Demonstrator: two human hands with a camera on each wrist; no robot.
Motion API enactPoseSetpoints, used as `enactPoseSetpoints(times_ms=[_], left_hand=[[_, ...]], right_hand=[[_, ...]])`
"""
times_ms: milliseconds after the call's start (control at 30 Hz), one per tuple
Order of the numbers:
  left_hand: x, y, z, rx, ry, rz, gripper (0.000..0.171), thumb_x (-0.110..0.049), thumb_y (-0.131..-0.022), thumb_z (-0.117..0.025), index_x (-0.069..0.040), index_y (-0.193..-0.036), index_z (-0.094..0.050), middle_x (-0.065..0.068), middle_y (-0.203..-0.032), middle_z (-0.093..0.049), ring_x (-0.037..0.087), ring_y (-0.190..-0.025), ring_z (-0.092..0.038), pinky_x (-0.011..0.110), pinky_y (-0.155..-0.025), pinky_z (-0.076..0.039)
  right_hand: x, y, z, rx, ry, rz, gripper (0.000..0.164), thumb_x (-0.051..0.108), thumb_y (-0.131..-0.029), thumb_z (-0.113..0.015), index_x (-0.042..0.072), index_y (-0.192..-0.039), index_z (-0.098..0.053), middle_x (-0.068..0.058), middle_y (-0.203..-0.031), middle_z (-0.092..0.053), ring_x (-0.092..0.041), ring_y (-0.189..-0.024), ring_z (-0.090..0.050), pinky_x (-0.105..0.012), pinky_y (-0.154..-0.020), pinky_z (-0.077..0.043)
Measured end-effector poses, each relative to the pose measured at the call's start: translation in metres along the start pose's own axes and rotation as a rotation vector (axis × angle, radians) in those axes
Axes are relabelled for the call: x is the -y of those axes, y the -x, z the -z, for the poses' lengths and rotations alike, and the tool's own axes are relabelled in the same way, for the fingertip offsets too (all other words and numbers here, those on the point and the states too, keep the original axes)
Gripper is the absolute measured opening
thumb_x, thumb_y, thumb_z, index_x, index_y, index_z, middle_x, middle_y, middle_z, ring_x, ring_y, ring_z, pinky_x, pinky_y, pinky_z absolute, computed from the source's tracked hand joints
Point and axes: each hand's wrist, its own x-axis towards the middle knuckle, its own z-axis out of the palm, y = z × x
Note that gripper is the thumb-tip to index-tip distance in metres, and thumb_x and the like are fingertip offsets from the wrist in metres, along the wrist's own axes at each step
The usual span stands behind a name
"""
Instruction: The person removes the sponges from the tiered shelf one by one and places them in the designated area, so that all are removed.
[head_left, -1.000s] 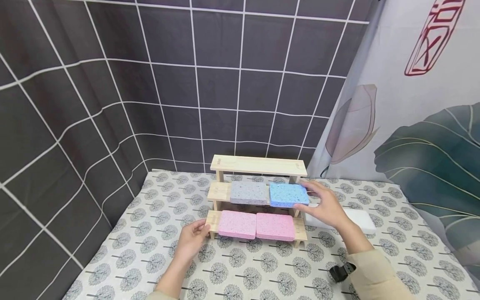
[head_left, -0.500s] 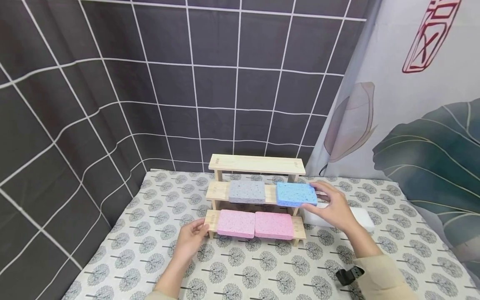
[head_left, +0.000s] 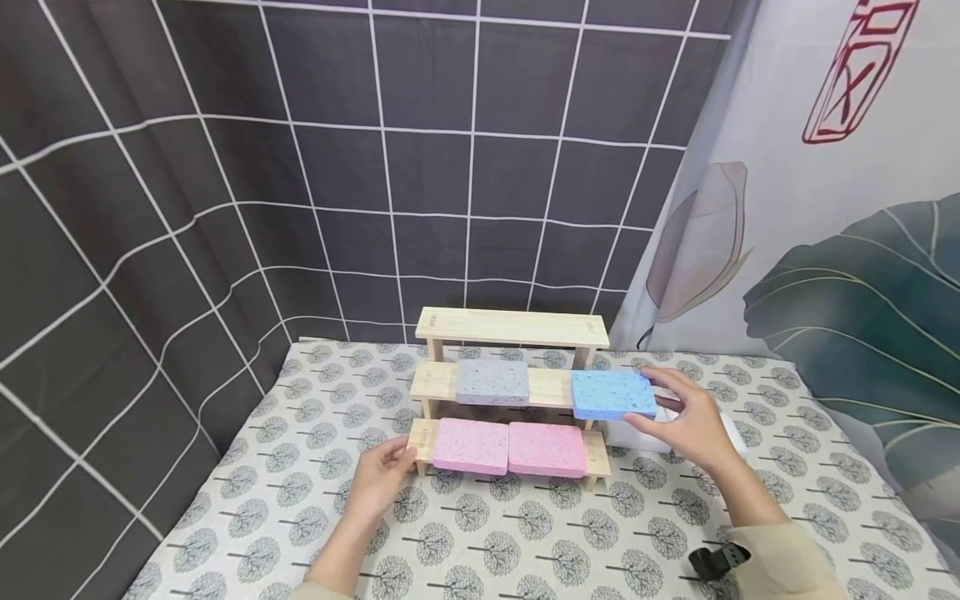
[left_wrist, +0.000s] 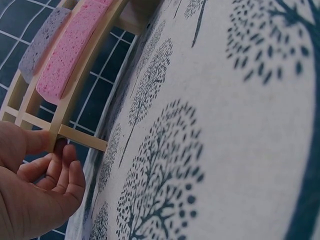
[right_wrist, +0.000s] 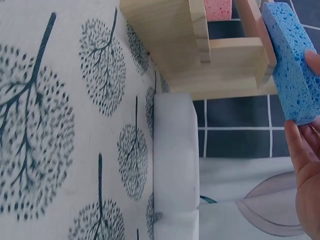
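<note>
While the right hand [head_left: 693,425] pinched the blue sponge [head_left: 611,394] between thumb and fingers, the left hand [head_left: 382,479] pinched the wooden rack [head_left: 513,327] at its lowest board's 9 o'clock end. Blue sponge sat at the middle shelf's 3 o'clock end.

Surroundings (head view, clock centred on blue sponge): gray sponge [head_left: 491,382] lay at 9 o'clock, same shelf, well apart; left pink sponge [head_left: 470,447] and right pink sponge [head_left: 546,450] lay side by side at 8 o'clock, one tier lower. White block [right_wrist: 175,150] lay at 4 o'clock on the patterned cloth [head_left: 330,517], beyond the right hand. Dark curtain [head_left: 427,175] hung at 11 o'clock behind the rack; floral drape [head_left: 817,250] hung at 2 o'clock.

Edges: blue sponge overhung the shelf end toward 3 o'clock; bare wood separated it from the gray one. Cloth extended toward 6 o'clock before the rack.

Obscured: blue sponge covered the shelf's corner; whether the wood bore its weight could not be told. Right hand partly covered the white block. Left forearm was cut off at 7 o'clock.
</note>
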Motion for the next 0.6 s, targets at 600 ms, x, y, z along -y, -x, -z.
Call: enactPoseSetpoints(times_ms=[600], left_hand=[[-0.001, 0.0, 0.001, 0.004, 0.0, 0.004, 0.039, -0.01, -0.099, -0.062, 0.011, -0.131, -0.058, 0.014, -0.106, -0.068, 0.021, -0.092, -0.066, 0.025, -0.078, -0.058]], right_hand=[[-0.014, 0.025, 0.026, -0.086, 0.0, 0.006, 0.067, -0.007, -0.068, -0.089, -0.007, -0.129, -0.062, -0.012, -0.123, -0.059, 0.01, -0.109, -0.054, -0.008, -0.089, -0.047]])
